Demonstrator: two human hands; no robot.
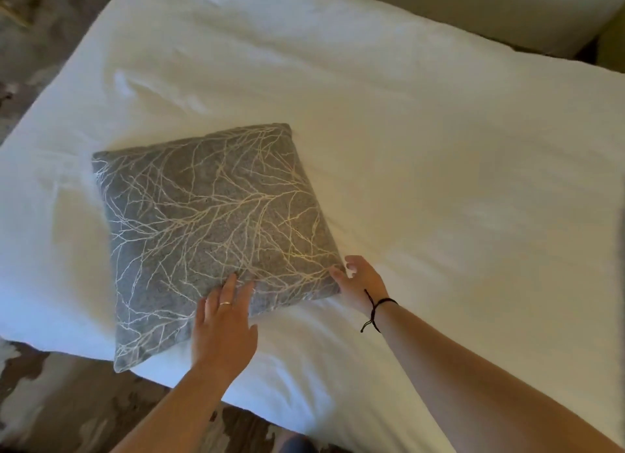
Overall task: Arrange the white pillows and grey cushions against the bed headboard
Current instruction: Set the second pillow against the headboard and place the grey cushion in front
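Note:
A grey cushion (pixel 209 229) with a pale branch pattern lies flat on the white bed (pixel 422 155), its near-left corner hanging over the bed's edge. My left hand (pixel 225 327) rests on the cushion's near edge with fingers straight. At the cushion's near-right corner is my right hand (pixel 360 280), fingers loosely bent and its fingertips at the corner's edge. No white pillows or headboard are in view.
White bedding covers most of the view, with creases toward the far left. A patterned brown and grey carpet (pixel 50 412) runs along the left and near sides of the bed. A pale upholstered piece (pixel 507 9) stands beyond the far right corner.

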